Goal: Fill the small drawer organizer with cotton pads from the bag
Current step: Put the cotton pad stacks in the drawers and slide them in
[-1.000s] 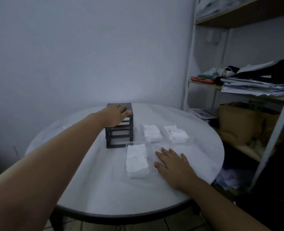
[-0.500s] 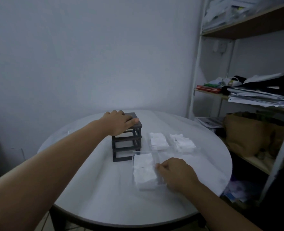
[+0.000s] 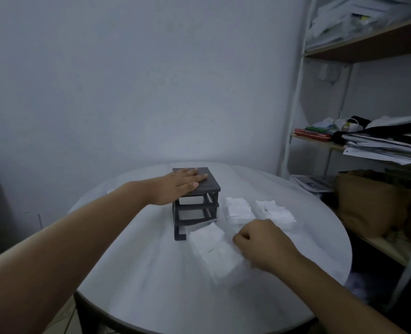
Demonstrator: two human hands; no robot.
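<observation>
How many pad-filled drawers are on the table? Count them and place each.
3. The near drawer lies at the dark frame's bottom slot, gripped by the right hand; the second drawer sits right of the frame; the third drawer right of that. Upper slots look empty.

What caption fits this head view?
Left hand rests on the organizer frame; right hand grips a pad-filled drawer at its bottom slot.

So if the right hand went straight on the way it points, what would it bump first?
The right hand grips the pad-filled drawer; pushed on, that would probably meet the bottom slot of the organizer frame.
</observation>
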